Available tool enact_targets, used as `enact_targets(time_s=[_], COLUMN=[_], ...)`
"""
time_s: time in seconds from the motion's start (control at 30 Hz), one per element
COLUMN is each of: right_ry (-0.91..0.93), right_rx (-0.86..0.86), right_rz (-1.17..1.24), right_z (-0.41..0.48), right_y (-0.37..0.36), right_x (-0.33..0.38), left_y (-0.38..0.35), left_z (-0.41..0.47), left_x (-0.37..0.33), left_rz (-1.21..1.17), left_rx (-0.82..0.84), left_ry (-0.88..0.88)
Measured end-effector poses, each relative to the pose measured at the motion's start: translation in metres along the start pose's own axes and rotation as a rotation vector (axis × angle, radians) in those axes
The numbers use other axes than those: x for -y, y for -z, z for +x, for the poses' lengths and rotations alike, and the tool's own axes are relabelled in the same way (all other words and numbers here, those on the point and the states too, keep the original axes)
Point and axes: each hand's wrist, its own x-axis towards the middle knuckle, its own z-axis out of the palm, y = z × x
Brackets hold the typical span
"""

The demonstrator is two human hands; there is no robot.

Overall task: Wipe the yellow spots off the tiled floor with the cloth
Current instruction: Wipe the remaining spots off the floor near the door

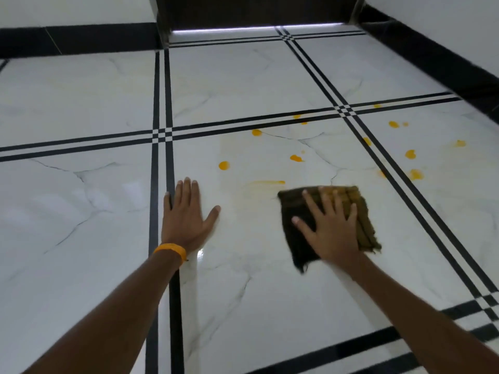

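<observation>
The right hand [330, 228] lies flat on a dark brown cloth [328, 225], fingers [310, 202] spread wide and pressing it down onto the white marble-look floor [81, 211]; nothing is pinched, the palm simply covers the middle of the cloth. The cloth sits on the tile to the right of centre, its right part showing a yellowish tint and its lower left corner trailing toward the person. The left hand [186, 214] rests palm-down on the bare floor beside a black double stripe [162, 184], fingers close together and the thumb set out to the right, holding nothing. An orange band [171, 249] circles the left wrist. Just beyond the cloth lies a faint yellow smear [267, 182], and farther out are yellow spots — one round spot [223, 165] between the two hands' line and the far stripe, another spot [296, 158] ahead of the cloth, and a scatter [410, 154] on the next tile to the right, across a diagonal stripe. A dark skirting [81, 39] runs along the foot of the far wall.
</observation>
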Motion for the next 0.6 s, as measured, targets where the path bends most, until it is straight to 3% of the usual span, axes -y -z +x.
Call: enact_targets(time_s=[0.1,0.17,0.23,0.3,0.37,0.5,0.6], right_ry=[-0.228,-0.152,0.089,0.24,0.196,-0.095,0.058], right_rx=[0.033,0.016,0.034,0.064,0.027,0.071,0.058], right_rz=[0.056,0.058,0.059,0.043,0.047,0.046,0.052], right_z=[0.088,0.101,0.063,0.027,0.053,0.144,0.126], right_y=[0.018,0.011,0.002,0.001,0.01,0.014,0.009], right_x=[0.009,0.058,0.098,0.091,0.065,0.071,0.123], left_y=[-0.006,-0.003,0.001,0.003,0.006,0.001,-0.001], left_z=[-0.002,0.002,0.003,0.002,0.005,0.001,0.004], left_x=[-0.002,-0.001,-0.002,-0.006,-0.008,-0.004,-0.006], left_rz=[-0.033,-0.055,-0.078,-0.09,-0.084,-0.084,-0.107], left_rx=[-0.019,-0.015,0.017,0.033,0.023,0.043,0.037], left_ry=[-0.015,-0.007,0.01,0.02,0.034,0.035,0.041])
